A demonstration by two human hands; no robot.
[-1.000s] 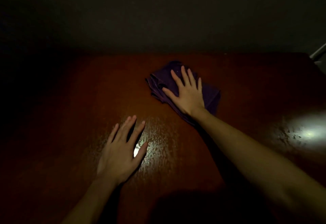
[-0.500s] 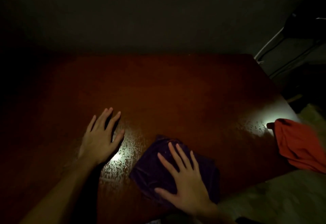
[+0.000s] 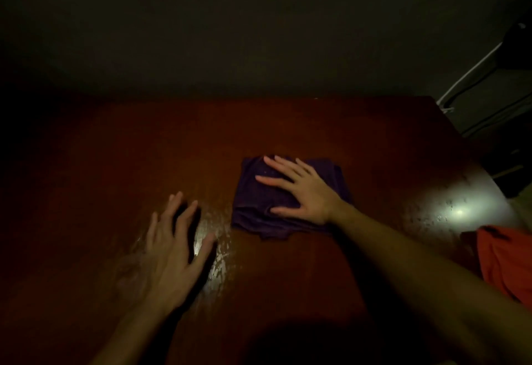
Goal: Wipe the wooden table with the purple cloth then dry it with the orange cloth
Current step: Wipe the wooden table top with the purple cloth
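Purple cloth (image 3: pixel 259 200) folded, long axis left-right, right hand (image 3: pixel 305 192) spread flat pressing it, left hand (image 3: pixel 169 252) spread on table (image 3: pixel 288 272).

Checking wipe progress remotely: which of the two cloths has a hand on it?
The purple cloth, mid-table: the right hand presses flat on it. The orange cloth lies untouched at the table's right edge.

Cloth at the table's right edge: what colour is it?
Orange cloth, plain, seen in the head view, the only one.
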